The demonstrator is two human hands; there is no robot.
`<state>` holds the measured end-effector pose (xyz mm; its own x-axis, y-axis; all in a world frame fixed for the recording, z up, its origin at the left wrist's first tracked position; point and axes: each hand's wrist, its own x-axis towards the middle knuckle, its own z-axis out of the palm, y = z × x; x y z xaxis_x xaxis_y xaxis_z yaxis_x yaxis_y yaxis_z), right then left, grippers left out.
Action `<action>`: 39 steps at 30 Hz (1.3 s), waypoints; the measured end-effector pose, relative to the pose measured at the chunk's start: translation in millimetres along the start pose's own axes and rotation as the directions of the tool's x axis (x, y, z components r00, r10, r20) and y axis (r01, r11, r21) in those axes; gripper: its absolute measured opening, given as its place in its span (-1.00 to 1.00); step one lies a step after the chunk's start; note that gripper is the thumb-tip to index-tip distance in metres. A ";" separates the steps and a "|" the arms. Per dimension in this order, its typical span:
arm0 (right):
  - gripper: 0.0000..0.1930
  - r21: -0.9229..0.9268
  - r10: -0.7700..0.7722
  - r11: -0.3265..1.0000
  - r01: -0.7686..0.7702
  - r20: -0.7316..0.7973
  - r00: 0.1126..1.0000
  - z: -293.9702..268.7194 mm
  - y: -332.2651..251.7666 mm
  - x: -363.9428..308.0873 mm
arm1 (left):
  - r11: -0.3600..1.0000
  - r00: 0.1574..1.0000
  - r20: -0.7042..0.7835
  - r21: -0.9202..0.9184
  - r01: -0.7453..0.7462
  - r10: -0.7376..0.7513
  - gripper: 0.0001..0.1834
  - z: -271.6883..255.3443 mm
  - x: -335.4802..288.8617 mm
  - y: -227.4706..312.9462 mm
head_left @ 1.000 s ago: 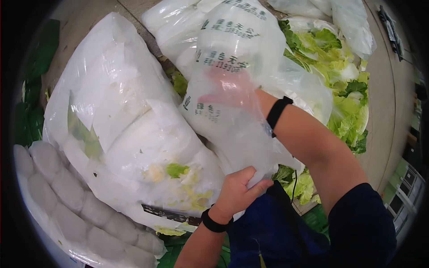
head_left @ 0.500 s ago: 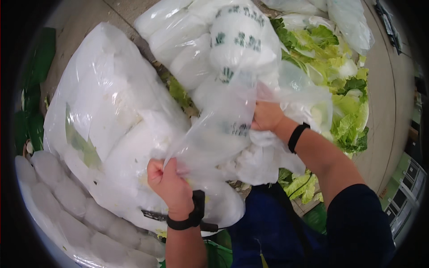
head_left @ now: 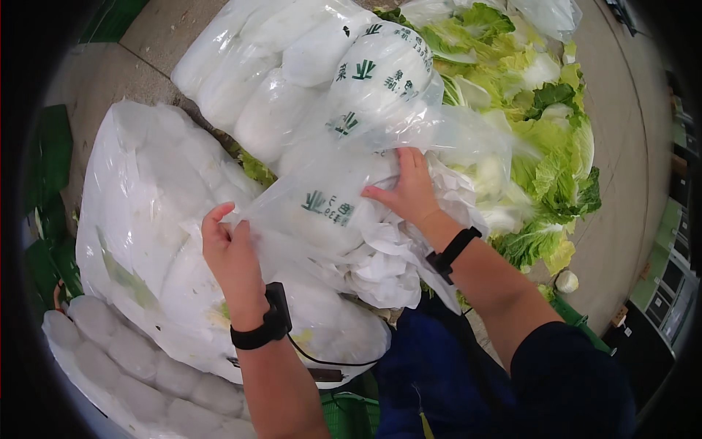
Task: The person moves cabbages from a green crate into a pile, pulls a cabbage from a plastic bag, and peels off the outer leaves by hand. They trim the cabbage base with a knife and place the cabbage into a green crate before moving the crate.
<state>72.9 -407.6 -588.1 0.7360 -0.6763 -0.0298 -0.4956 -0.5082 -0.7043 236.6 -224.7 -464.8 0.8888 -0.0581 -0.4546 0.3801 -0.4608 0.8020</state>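
Note:
A clear plastic bag (head_left: pixel 292 192) with green print lies loosely between my hands, its film spread over white wrapped bundles. My left hand (head_left: pixel 232 256) is at the bag's left edge, thumb and forefinger apart, the film touching the thumb. My right hand (head_left: pixel 411 192) rests on the bag's right part with its fingers extended and thumb apart. Crumpled white wrapping (head_left: pixel 387 272) sits just below the right hand. Beyond the hands, a round white bundle (head_left: pixel 380 69) shows through printed film. Black bands are on both wrists.
A large filled plastic bag (head_left: pixel 157 190) stands left, with another long bag of rounded white bundles (head_left: pixel 139 366) at lower left. Loose cabbage leaves (head_left: pixel 545 146) are heaped at right. Green crates (head_left: pixel 351 415) show near my body, and concrete floor (head_left: pixel 621 132) lies beyond the leaves.
Both hands have shifted left. My left fingers have loosened from their pinch on the film; my right fingers have straightened over it. The view has shifted too.

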 end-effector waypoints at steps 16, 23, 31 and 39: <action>-0.56 -0.098 0.040 0.994 -0.043 -0.025 0.999 -20.2 -2.6 -7.9 | 0.456 0.820 0.521 0.685 -0.568 0.238 -0.69 84.5 62.2 -31.8; -0.63 0.038 0.358 0.919 -0.391 0.329 0.874 -23.6 -23.4 4.2 | 0.928 0.959 0.251 0.312 -0.206 0.128 -0.86 50.0 49.7 -3.1; -0.49 0.009 0.333 0.908 -0.419 0.589 0.736 -30.6 -38.9 -2.0 | 0.956 0.984 0.051 0.235 -0.178 0.171 -0.85 63.2 62.0 5.1; -0.77 0.447 0.385 0.749 -0.489 0.308 0.870 -129.3 -78.1 -40.2 | 0.957 0.959 -0.024 -0.064 0.281 -0.283 -0.79 30.0 116.9 -42.5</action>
<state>22.4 -409.6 -440.1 0.5918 -0.6198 -0.5153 -0.5249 0.1889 -0.8300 316.6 -238.5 -563.6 0.7505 0.0957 -0.6539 0.6303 -0.4010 0.6648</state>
